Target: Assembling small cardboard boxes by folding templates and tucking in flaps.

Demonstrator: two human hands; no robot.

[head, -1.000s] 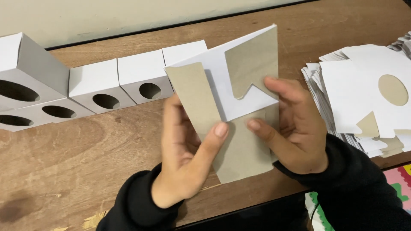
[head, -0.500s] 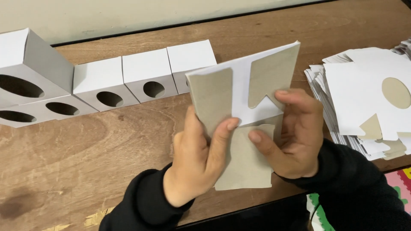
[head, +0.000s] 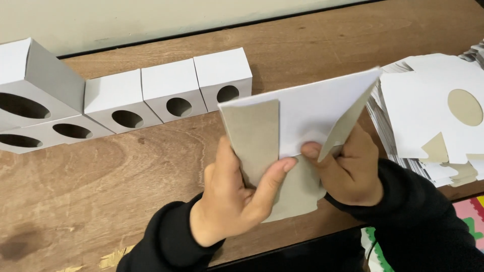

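Gripping a flat cardboard blank, left hand and right hand.

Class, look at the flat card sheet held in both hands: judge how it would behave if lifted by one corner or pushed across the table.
The card sheet probably bends easily: its flaps already fold under the left hand and right hand. It looks thin, so likely light. Lying flat, it should slide rather than roll on the wooden table.

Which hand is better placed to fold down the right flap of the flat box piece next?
Probably the right hand: its thumb already rests at the base of the right flap of the cardboard blank. The left hand grips the opposite grey flap.
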